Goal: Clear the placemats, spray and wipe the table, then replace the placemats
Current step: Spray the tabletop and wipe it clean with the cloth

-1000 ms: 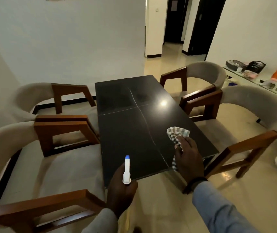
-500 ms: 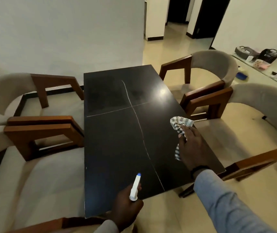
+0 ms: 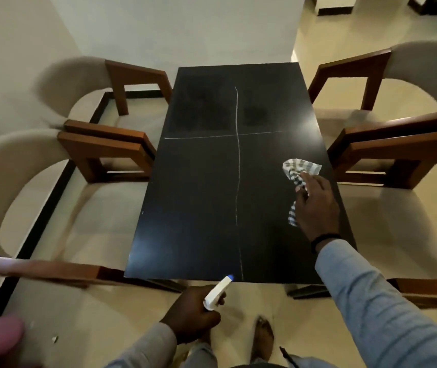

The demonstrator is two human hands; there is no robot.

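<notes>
The dark rectangular table runs lengthwise away from the person, its long axis marked by a thin pale line down the middle, with a second line crossing it. No placemats are in view, so the clearing step looks done and this is the spray-and-wipe stage. The right hand grasps a checked cloth and holds it on the table's right half, close to the right edge, ahead of the wrist. The left hand is curled around a white spray bottle with a blue tip, held just off the near edge, nozzle angled toward the table. The unwiped stretch probably lies forward and leftward of the cloth, so the right hand is better placed to sweep across. Armchairs flank both long sides.
</notes>
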